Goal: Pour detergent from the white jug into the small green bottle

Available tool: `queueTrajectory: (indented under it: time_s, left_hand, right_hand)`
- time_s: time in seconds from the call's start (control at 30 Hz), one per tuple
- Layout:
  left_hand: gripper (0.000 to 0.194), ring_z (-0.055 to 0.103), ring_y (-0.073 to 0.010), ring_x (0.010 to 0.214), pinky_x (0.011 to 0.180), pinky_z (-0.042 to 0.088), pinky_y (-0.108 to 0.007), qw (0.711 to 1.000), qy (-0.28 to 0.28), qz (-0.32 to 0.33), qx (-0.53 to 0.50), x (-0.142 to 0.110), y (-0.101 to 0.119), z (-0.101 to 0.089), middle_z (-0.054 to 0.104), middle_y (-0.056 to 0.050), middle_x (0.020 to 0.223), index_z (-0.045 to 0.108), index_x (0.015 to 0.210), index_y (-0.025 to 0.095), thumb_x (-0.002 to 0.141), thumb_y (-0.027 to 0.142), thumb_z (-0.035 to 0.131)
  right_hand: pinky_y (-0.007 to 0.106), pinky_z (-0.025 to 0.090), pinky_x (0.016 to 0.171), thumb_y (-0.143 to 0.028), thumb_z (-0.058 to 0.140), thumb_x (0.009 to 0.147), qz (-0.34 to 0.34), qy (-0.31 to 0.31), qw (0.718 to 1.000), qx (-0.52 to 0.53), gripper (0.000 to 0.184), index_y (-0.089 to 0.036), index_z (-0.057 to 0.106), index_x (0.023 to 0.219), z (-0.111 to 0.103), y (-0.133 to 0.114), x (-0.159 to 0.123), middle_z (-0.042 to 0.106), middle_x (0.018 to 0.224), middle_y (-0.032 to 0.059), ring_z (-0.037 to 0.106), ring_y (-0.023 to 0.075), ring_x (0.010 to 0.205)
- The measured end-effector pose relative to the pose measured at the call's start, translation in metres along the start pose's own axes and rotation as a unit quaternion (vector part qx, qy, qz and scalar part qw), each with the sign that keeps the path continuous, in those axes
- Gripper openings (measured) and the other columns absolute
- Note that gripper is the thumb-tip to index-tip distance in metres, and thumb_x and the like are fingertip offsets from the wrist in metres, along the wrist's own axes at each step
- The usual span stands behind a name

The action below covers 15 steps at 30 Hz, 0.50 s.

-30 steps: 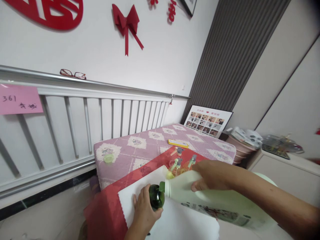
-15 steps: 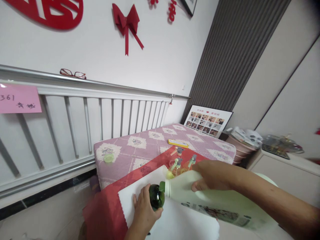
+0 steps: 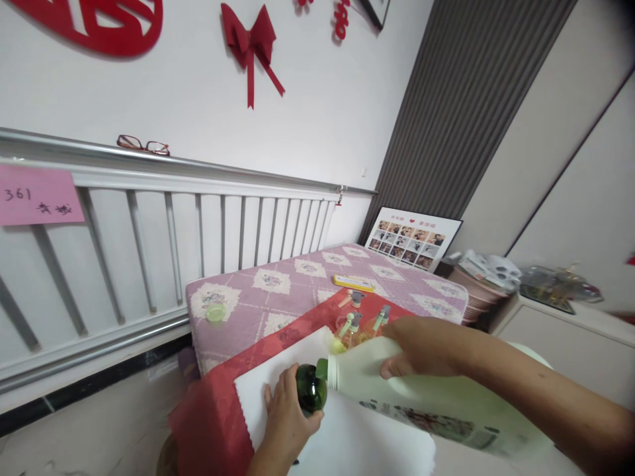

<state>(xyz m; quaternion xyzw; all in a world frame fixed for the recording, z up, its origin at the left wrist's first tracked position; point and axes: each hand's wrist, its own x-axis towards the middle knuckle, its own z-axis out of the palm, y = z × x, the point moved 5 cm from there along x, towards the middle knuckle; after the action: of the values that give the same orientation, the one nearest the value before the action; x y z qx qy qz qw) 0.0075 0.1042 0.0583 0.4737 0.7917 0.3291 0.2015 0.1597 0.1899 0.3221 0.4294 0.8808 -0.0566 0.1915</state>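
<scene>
Left hand (image 3: 288, 413) curved round a small dark green bottle (image 3: 311, 391), thumb on the near side, fingers over the far side, body held firmly between them. Right hand (image 3: 409, 347) clamped over the upper side of a big pale green jug (image 3: 436, 406), thumb showing on the near face, other fingers mostly hidden. Jug lies tipped on its side, ridged mouth toward the bottle; a short green piece (image 3: 322, 368) bridges the two, cannot tell whether neck or liquid. Bottle sits above a white scalloped sheet (image 3: 352, 443), itself over a red cloth (image 3: 213, 410). Just beyond the jug's mouth, a cluster of pump heads (image 3: 354, 322), bodies partly hidden. Farther back, on a purple patterned cover (image 3: 307, 270): yellow case (image 3: 353, 283) near the cloth's far corner, pale green round cap (image 3: 215, 313) well off to the left.
</scene>
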Motion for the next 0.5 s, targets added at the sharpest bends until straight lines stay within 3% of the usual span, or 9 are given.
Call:
queueTrajectory:
  time_s: [0.5]
  left_hand:
    - [0.084,0.038,-0.0265,0.141,0.12,0.011,-0.06,1.0,0.006,0.005,-0.005,0.0002,-0.0015,0.001,0.043,-0.011,0.152,0.028,0.14,0.023,0.063,0.032,0.059]
  right_hand:
    - [0.042,0.045,0.074,-0.058,0.065,0.067,-0.003,-0.007,1.0,-0.012,0.043,-0.023,0.067,0.09,-0.0003,-0.0005,0.0006,0.072,0.102,0.0108,0.066,0.0351,0.092]
